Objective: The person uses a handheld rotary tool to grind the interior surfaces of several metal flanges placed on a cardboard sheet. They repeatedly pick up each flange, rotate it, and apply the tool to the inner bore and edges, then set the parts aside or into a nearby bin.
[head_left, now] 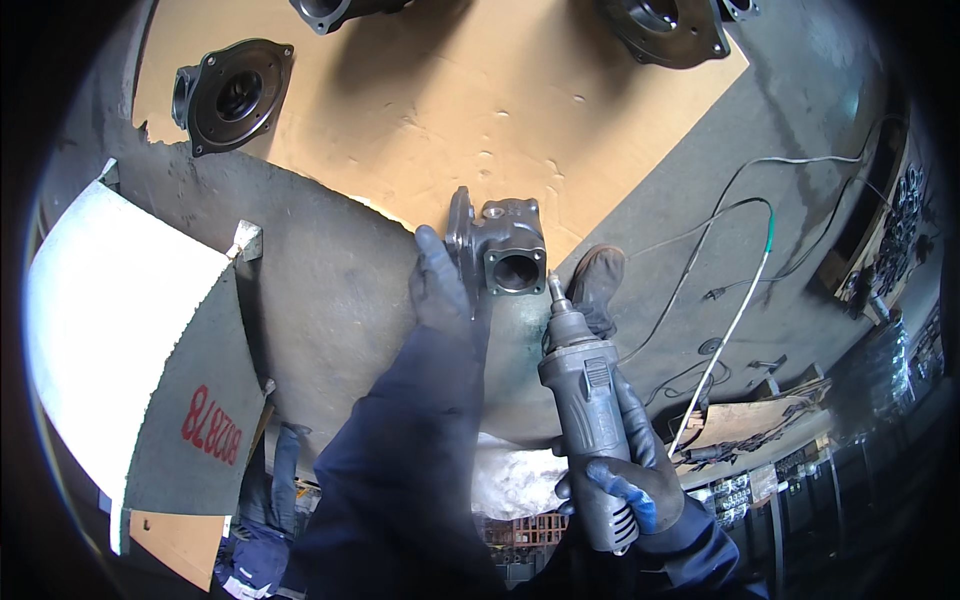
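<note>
A dark metal casting point(512, 240) with a flat flange and a square, round-holed port is in front of me, the port facing me. My left hand point(441, 285), in a dark glove, is closed against the flange's left side, some of its fingers hidden. My right hand point(640, 480), in a grey and blue glove, is wrapped round the body of a grey die grinder point(592, 405). The grinder points away from me. Its narrow tip point(555, 286) is beside the lower right corner of the port; whether they touch, I cannot tell.
Similar castings point(240, 96) lie on the tan cardboard sheet point(480, 120) at the back. A boot point(598, 285) stands right of the grinder's tip. Cables point(735, 205) trail across the grey floor at right. A bent panel point(130, 290) with red marking rises at left.
</note>
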A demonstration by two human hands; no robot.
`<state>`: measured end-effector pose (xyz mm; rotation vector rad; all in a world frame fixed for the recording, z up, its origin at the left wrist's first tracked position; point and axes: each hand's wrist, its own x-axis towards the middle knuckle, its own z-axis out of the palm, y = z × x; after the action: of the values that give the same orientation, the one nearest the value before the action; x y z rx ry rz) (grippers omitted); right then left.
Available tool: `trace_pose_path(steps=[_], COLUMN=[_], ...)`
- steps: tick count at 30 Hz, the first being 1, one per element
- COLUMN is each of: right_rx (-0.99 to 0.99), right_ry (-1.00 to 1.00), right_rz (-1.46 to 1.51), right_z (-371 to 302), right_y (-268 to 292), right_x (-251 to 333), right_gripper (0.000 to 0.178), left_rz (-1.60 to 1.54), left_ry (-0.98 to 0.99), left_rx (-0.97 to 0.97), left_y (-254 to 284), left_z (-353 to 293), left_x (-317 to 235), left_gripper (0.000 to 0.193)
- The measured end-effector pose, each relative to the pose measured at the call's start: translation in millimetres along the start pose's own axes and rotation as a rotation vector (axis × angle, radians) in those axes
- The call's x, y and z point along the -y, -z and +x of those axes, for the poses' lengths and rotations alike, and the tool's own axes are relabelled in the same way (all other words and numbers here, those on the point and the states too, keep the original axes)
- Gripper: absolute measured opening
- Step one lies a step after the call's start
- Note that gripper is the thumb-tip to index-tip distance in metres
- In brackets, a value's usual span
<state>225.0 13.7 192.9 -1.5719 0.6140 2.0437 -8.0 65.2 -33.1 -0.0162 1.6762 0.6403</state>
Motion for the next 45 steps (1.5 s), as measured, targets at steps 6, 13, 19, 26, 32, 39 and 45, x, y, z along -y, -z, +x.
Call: trace_pose_path(steps=[6, 13, 19, 26, 32, 39, 45], right_rx=[-0.018, -0.12, -0.096, -0.072, -0.022, -0.023, -0.013], right_ry=[-0.117, -0.091, -0.1, -0.11, -0.196, -0.152, -0.191], right_rz=[0.045, -0.037, 0.062, 0.01, 0.129, 0.073, 0.075], right_z=[7.2, 17.7, 20.4, 7.2, 14.4, 31.9, 21.7], right_y=[-20.7, -41.3, -50.1, -70.0, -77.9, -84.7, -83.0], right_x=[11.8, 12.7, 11.8, 8.8, 1.5, -1.7, 2.0], right_gripper=[0.108, 0.111, 0.108, 0.108, 0.111, 0.104, 0.107], left_rz=[-0.169, -0.315, -0.096, -0.075, -0.018, 0.068, 0.055], left_ry=[0.027, -0.065, 0.029, 0.028, 0.064, 0.009, 0.037], left_rx=[-0.108, -0.051, -0.218, -0.196, -0.134, -0.064, -0.104], left_y=[-0.3, -3.8, 2.1, 1.9, 0.8, -1.8, -3.9], left_z=[19.6, 23.7, 21.3, 18.9, 11.9, 5.7, 6.3], left_x=[25.9, 31.7, 32.9, 34.3, 21.2, 5.5, 4.6], left_gripper=[0.08, 0.073, 0.066, 0.065, 0.06, 0.055, 0.053])
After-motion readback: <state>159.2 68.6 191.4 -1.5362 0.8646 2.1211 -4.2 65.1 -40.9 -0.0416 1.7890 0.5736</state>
